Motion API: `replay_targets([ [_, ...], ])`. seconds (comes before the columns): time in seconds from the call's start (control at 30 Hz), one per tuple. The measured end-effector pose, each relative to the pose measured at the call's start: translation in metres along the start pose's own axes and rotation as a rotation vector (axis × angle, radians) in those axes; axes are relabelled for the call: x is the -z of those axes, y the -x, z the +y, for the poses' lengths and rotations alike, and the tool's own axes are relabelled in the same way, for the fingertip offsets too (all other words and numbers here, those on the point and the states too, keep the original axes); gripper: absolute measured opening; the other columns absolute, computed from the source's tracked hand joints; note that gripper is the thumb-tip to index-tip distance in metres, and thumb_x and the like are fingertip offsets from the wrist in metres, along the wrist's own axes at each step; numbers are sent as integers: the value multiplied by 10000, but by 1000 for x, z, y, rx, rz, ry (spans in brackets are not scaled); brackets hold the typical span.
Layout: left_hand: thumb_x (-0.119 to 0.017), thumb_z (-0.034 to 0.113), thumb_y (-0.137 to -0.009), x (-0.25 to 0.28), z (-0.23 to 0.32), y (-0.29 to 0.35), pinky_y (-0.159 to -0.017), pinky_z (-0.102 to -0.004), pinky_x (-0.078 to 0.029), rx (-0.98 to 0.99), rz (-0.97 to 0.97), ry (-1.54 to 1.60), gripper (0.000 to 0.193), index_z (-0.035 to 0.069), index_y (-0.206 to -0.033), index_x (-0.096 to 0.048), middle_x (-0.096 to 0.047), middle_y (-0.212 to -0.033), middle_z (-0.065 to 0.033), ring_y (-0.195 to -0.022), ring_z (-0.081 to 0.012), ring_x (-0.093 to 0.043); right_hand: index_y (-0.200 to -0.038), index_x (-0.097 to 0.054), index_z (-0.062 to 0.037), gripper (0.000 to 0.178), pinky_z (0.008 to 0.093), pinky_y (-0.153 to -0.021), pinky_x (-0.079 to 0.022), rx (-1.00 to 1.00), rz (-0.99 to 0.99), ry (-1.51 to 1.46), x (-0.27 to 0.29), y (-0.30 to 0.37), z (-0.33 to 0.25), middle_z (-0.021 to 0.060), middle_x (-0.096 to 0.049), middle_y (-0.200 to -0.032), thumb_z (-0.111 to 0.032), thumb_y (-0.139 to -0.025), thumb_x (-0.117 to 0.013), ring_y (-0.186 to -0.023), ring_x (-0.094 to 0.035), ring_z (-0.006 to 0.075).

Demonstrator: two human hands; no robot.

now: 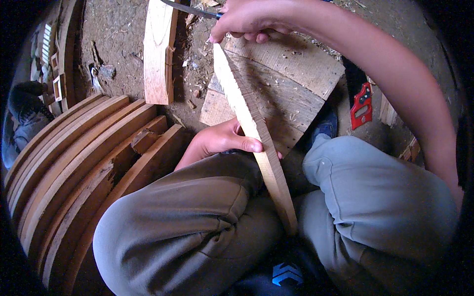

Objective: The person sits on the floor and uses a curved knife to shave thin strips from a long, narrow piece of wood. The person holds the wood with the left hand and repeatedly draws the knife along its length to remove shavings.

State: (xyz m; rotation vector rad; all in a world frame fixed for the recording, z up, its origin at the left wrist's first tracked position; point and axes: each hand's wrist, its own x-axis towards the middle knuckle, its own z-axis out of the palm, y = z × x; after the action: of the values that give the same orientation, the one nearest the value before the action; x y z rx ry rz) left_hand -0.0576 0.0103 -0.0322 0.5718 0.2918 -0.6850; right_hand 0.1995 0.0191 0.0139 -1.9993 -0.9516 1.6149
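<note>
A pale strip of wood (270,170), tapered at its far end, slants from between my knees up toward the far side. My left hand (222,138) is wrapped round its middle, thumb on top. At the far tip is my right hand (244,20), closed on a knife (190,9) whose dark blade points left; part of the handle is hidden by the fingers. My thumb on that hand is close to the wood's tip, and I cannot tell whether they touch. Rough saw-like lines run along the strip's right face.
Beneath the strip lies a board of wooden planks (281,89) with shavings. Several long timber pieces (89,148) lie side by side at the left. Another pale plank (159,54) rests on the dirt floor. A red-handled saw (362,106) is right of my knee. Someone's shoe (29,103) shows far left.
</note>
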Motion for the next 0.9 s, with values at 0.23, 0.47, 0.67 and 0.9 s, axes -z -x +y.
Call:
replay_targets([
  [0.23,-774,249,-777,-2,3,1,-962,-385,-453,20,12,-39,532,-18,-1181,-556,-669,-1111,-203,-1070,-299,-631,-715,-614,-85,294,313,-355,-340,-80,-8,-23,-12,-4,-3,41,-518,-531,-353,-836,-624,-391,-461,149],
  [0.47,-765,240,-784,-5,5,4,-973,-391,-447,42,23,-16,557,-28,-1213,-531,-659,-1133,-224,-1088,-307,-626,-664,-537,-130,320,250,-314,-261,-44,-148,-264,-19,-8,8,-29,-433,-504,-378,-862,-576,-366,-399,84],
  [0.67,-760,243,-791,-7,10,2,-984,-394,-441,41,-31,-38,567,-32,-1224,-519,-656,-1140,-231,-1099,-313,-621,-607,-426,-175,383,219,-286,-199,-205,-352,-327,-17,-14,9,-68,-372,-499,-406,-899,-512,-349,-317,51],
  [0.9,-773,246,-781,-7,7,2,-979,-401,-445,30,-19,4,564,-24,-1210,-526,-660,-1130,-218,-1087,-309,-627,-645,-429,-187,344,195,-299,-216,-128,-437,-509,-19,-16,16,-99,-339,-516,-377,-930,-461,-377,-296,20],
])
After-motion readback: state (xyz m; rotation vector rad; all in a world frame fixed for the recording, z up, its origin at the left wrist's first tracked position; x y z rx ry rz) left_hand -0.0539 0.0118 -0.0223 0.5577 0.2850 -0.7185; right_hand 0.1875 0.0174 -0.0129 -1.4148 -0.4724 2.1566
